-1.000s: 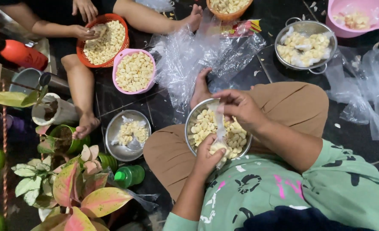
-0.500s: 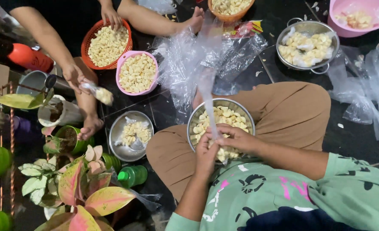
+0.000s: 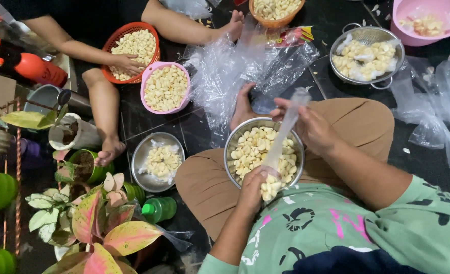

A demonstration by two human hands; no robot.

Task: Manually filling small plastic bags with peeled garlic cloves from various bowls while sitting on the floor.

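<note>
A steel bowl [image 3: 235,139] of peeled garlic cloves rests in my lap on brown trousers. My left hand [image 3: 253,189] grips the filled bottom of a narrow clear plastic bag [image 3: 281,137] at the bowl's near rim. My right hand [image 3: 312,127] pinches the bag's empty upper part and holds it stretched over the bowl's far right edge. Pale cloves show through the bag just under my left fingers.
Another person sits at the far left, one hand [image 3: 126,63] in an orange basket [image 3: 114,39] of cloves beside a pink bowl [image 3: 146,81]. A steel dish [image 3: 138,157], a colander [image 3: 336,45], loose plastic sheets [image 3: 235,66], potted plants [image 3: 98,223] and a green bottle [image 3: 160,209] surround me.
My right hand rose from the bowl and drew the bag's top up and taut. My left hand stayed at the bag's bottom. The other person's hand went back to the orange basket.
</note>
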